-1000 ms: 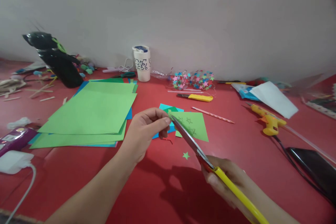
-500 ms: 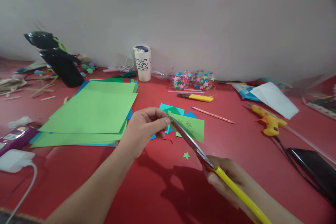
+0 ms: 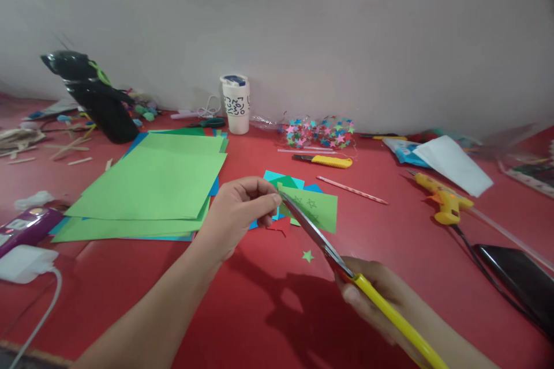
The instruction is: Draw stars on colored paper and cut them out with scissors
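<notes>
My left hand pinches the left edge of a small green paper piece with stars drawn on it, held above the red table. My right hand grips yellow-handled scissors, whose blades reach up to the paper's left edge beside my left fingertips. A tiny cut-out green star lies on the table below the blades. Teal, blue and dark green paper scraps and a red scrap lie under the held piece.
A stack of green and blue sheets lies at left. Along the wall: a black object, a white cup, a pile of coloured stars. A yellow utility knife, pink pencil, glue gun and dark phone lie right.
The green paper piece has tilted and turned slightly in my left hand, showing blue paper behind it. Both hands and the scissors have hardly moved.
</notes>
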Motion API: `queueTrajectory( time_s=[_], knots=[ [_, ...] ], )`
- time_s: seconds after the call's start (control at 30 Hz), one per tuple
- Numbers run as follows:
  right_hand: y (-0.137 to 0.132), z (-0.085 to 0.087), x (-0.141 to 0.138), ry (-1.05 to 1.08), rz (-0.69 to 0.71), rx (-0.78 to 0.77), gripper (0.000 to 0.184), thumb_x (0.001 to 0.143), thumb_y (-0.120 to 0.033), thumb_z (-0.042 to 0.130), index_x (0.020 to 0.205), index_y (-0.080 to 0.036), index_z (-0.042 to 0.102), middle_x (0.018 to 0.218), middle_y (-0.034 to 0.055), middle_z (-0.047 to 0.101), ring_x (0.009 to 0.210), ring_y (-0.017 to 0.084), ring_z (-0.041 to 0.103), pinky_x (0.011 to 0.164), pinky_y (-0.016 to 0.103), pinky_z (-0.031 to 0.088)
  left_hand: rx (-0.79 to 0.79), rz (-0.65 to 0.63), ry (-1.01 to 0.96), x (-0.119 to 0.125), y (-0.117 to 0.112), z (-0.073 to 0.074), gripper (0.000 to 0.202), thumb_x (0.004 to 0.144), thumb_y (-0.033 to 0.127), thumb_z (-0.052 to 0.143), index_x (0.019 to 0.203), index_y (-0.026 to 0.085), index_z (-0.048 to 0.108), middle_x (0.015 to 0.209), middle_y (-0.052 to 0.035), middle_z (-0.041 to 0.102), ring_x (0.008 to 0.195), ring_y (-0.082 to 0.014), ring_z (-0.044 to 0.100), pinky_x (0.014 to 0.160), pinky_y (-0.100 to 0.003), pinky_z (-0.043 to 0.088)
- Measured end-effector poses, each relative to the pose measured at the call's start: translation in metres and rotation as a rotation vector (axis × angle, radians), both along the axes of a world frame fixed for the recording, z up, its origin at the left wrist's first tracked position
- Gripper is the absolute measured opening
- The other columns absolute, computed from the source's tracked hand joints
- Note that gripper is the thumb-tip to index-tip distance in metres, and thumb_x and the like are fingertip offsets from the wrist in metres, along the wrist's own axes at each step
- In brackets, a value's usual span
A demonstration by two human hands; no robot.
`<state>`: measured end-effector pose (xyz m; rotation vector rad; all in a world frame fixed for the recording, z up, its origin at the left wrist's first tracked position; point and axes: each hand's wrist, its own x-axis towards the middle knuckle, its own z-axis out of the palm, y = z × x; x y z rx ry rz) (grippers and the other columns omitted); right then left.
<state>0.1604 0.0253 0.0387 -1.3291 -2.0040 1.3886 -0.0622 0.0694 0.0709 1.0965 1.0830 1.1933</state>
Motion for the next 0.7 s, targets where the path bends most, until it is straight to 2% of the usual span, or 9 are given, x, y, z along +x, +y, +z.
queueTrajectory(
  time_s=[0.37, 0.7],
  knots=[
    [0.005, -0.009, 0.004, -0.002, 0.059, 0.019, 0.058, 0.076, -0.078, 0.031, 0.059, -0.022, 0.031, 0.05, -0.0069, 0.026, 0.044, 0.008, 0.022, 0.041, 0.024, 0.018, -0.005, -0.007, -0.02, 0.0, 0.001, 0.0, 0.01, 0.069, 0.021, 0.066, 0.062, 0.017, 0.061, 0.049, 0.0057, 0.054, 0.044, -0.0041, 0.047, 0.044, -0.016, 0.038],
    [0.006, -0.014, 0.004, -0.039, 0.048, 0.039, 0.061, 0.074, -0.08, 0.029, 0.058, -0.021, 0.031, 0.051, -0.0072, 0.025, 0.045, 0.008, 0.021, 0.041, 0.023, 0.017, -0.006, 0.002, -0.029, 0.0, 0.001, -0.002, 0.009, 0.069, 0.021, 0.065, 0.062, 0.018, 0.061, 0.049, 0.0058, 0.055, 0.044, -0.0041, 0.048, 0.044, -0.015, 0.039]
  ],
)
